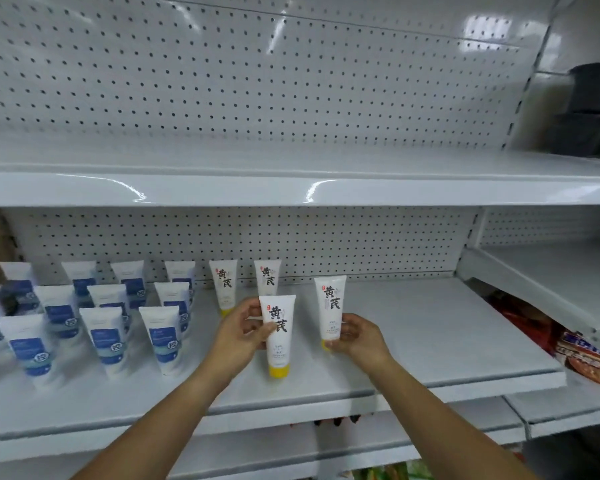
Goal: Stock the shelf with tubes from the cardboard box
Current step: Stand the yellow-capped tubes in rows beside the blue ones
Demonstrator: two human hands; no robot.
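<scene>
Tubes w/ yellow caps, one in each hand, held over the shelf (430, 344) near its middle.

L hand (238, 336) grips a white tube (278, 327) at mid-body, cap down, thumb across the front & fingers (250, 308) curled behind; its cap is near the shelf's front edge, can't tell if it touches. R hand (359, 337) pinches a 2nd tube (330, 306) at its lower end, upright, cap mostly hidden by the hand, just right of the 1st & further back. Two matching tubes (223, 282) stand cap-down by the shelf's back edge against the pegboard (361, 244), just behind L hand. Blue-label tubes (163, 337) stand in rows across the shelf's left half. Upper shelf (291, 181) has black containers (593, 109) at its far right. Red/orange packets (589, 355) lie lower down, past the shelf's right edge.
</scene>
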